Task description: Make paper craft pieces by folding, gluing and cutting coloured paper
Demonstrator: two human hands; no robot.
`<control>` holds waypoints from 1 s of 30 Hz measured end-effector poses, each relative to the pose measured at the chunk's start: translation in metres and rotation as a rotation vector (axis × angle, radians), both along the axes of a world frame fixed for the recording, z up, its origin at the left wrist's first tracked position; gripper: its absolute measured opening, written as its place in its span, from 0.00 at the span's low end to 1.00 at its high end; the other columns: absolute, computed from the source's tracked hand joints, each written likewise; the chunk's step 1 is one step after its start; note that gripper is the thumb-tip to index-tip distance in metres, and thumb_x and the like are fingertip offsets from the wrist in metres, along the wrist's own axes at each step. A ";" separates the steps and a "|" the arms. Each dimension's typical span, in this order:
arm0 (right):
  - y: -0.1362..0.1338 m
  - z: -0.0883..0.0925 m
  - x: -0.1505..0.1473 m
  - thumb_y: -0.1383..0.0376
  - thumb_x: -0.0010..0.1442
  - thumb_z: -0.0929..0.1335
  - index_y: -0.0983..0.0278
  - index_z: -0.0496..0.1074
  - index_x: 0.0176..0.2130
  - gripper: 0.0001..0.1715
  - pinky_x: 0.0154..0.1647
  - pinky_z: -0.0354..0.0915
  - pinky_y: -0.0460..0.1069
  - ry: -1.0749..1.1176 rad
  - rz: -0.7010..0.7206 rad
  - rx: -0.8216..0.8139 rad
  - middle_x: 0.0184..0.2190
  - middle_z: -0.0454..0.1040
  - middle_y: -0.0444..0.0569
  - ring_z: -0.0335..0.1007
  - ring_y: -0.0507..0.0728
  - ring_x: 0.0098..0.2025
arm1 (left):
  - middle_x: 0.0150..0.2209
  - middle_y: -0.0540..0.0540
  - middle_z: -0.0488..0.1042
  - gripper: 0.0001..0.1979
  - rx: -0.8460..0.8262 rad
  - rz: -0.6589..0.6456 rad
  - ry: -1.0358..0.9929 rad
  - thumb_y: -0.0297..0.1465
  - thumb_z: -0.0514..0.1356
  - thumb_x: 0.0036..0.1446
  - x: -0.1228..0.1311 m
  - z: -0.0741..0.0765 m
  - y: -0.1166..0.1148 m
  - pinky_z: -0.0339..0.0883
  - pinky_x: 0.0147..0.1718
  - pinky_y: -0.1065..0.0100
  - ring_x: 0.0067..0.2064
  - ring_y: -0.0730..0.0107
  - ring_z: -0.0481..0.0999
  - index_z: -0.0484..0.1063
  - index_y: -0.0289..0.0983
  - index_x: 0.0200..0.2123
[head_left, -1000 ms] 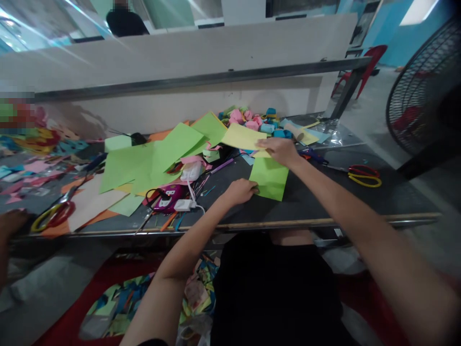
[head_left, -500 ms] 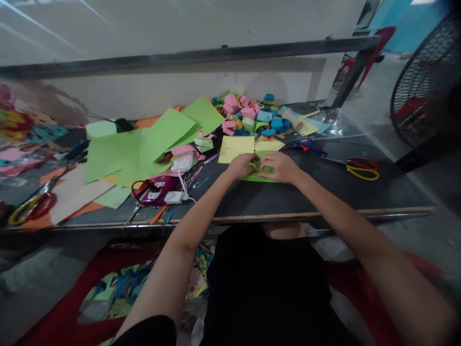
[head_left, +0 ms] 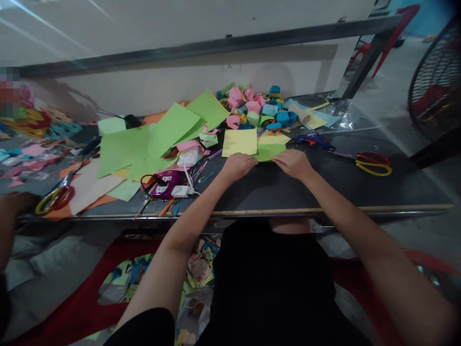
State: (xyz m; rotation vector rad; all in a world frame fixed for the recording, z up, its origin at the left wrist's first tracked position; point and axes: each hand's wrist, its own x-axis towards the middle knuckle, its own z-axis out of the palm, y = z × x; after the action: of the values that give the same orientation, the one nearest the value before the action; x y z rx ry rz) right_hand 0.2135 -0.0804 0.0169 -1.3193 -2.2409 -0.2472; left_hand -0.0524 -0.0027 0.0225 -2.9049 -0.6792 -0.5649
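A bright green sheet of paper (head_left: 270, 152) lies in front of me on the dark tabletop, its near edge held at both ends. My left hand (head_left: 240, 166) pinches the near left corner, fingers closed. At the near right corner, my right hand (head_left: 295, 163) grips the same sheet between thumb and fingers. Just beyond my left hand is a pale yellow square of paper (head_left: 239, 142). Another yellow piece (head_left: 272, 138) lies partly under the green sheet's far side.
Several folded paper pieces (head_left: 254, 105) are heaped at the back. A glue gun (head_left: 315, 140) and scissors (head_left: 374, 163) lie right; a purple power strip (head_left: 165, 185), green sheets (head_left: 124, 151) and more scissors (head_left: 55, 199) lie left. Another person's arm (head_left: 10, 211) shows at the far left.
My hands have moved apart from the middle of the green paper to its near corners, and the paper now lies flatter. A co-worker's arm has come into view at left.
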 end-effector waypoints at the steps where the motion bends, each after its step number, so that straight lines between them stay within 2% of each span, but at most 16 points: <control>1: 0.002 0.003 0.002 0.60 0.73 0.63 0.61 0.83 0.43 0.19 0.49 0.69 0.56 0.034 -0.029 0.033 0.41 0.85 0.55 0.80 0.62 0.45 | 0.45 0.40 0.85 0.17 0.041 0.025 -0.029 0.34 0.52 0.73 0.003 0.002 -0.001 0.72 0.43 0.64 0.45 0.64 0.84 0.82 0.39 0.46; 3: 0.007 0.010 0.004 0.60 0.71 0.64 0.59 0.82 0.44 0.17 0.52 0.69 0.59 0.094 -0.068 0.098 0.42 0.84 0.54 0.79 0.64 0.47 | 0.41 0.40 0.85 0.18 0.095 0.081 -0.071 0.35 0.50 0.74 0.012 0.007 -0.001 0.71 0.40 0.64 0.41 0.63 0.83 0.81 0.39 0.46; 6: 0.014 0.025 -0.003 0.63 0.66 0.66 0.59 0.78 0.51 0.16 0.56 0.67 0.63 0.147 -0.077 0.178 0.46 0.82 0.55 0.76 0.67 0.52 | 0.34 0.40 0.82 0.19 0.127 0.151 -0.090 0.34 0.49 0.75 0.025 0.013 0.001 0.68 0.36 0.64 0.37 0.63 0.81 0.81 0.37 0.45; 8: 0.017 0.033 -0.012 0.65 0.62 0.67 0.60 0.74 0.54 0.21 0.55 0.66 0.62 0.137 -0.052 0.183 0.44 0.80 0.55 0.74 0.67 0.50 | 0.32 0.40 0.81 0.19 0.153 0.159 -0.083 0.32 0.48 0.74 0.031 0.015 0.001 0.66 0.34 0.63 0.36 0.62 0.80 0.80 0.37 0.45; 10: 0.019 0.037 -0.022 0.67 0.61 0.67 0.60 0.73 0.53 0.20 0.54 0.65 0.61 0.088 -0.012 0.163 0.40 0.79 0.53 0.73 0.65 0.47 | 0.33 0.40 0.81 0.18 0.194 0.139 -0.076 0.31 0.48 0.74 0.035 0.016 -0.001 0.65 0.34 0.64 0.36 0.64 0.80 0.80 0.36 0.46; 17: 0.024 0.035 -0.026 0.70 0.61 0.64 0.60 0.69 0.41 0.09 0.48 0.62 0.58 -0.043 0.014 0.171 0.37 0.73 0.53 0.67 0.64 0.44 | 0.35 0.41 0.80 0.18 0.255 0.011 -0.074 0.28 0.46 0.74 0.036 0.026 -0.006 0.64 0.34 0.65 0.36 0.68 0.77 0.76 0.36 0.45; 22: 0.020 0.034 -0.020 0.70 0.62 0.63 0.59 0.68 0.41 0.08 0.48 0.61 0.58 -0.059 0.031 0.160 0.36 0.73 0.52 0.67 0.64 0.43 | 0.34 0.41 0.80 0.19 0.255 -0.051 -0.088 0.29 0.44 0.76 0.034 0.030 -0.006 0.63 0.33 0.65 0.36 0.69 0.78 0.76 0.35 0.43; 30: 0.010 0.032 -0.002 0.71 0.62 0.63 0.59 0.68 0.41 0.09 0.50 0.64 0.60 -0.032 -0.019 0.155 0.37 0.74 0.53 0.69 0.64 0.42 | 0.41 0.43 0.83 0.18 0.222 -0.090 -0.090 0.28 0.45 0.76 0.024 0.039 -0.007 0.68 0.38 0.66 0.42 0.71 0.81 0.76 0.37 0.47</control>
State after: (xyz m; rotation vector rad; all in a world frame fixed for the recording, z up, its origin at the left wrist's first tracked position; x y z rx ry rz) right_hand 0.2118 -0.0704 0.0488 -1.2634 -2.1879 -0.4424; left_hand -0.0288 -0.0092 0.0619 -2.7259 -0.4641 -0.7342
